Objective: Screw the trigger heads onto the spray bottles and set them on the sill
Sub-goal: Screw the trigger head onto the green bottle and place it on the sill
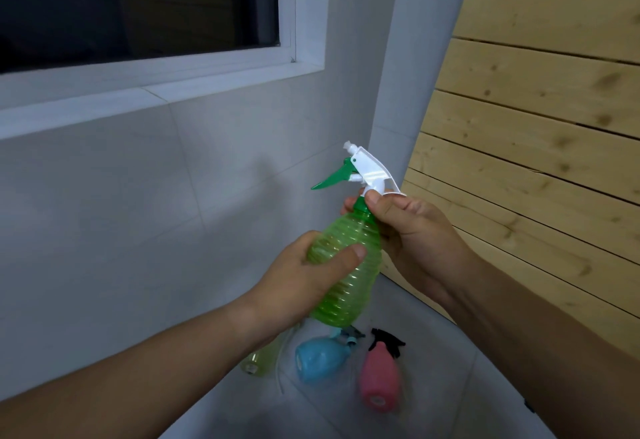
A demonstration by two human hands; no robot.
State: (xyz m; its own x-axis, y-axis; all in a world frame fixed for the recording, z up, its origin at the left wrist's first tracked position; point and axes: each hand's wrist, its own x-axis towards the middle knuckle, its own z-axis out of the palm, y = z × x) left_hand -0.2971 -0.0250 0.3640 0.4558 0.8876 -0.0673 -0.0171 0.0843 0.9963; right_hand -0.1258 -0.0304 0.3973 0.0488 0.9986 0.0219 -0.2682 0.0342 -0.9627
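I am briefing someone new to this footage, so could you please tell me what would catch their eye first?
A ribbed green spray bottle is held mid-frame: the left hand wraps its body, and the right hand grips the collar under the white and green trigger head. Below, a blue bottle and a pink bottle lie on the tiled surface.

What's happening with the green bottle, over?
Left hand grips green bottle. Right hand pinches collar under trigger head. Sill bare. Blue bottle, pink bottle lying below.

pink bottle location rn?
Head view, bottom centre-right: the pink spray bottle lies on the tiled floor, just right of the blue spray bottle.
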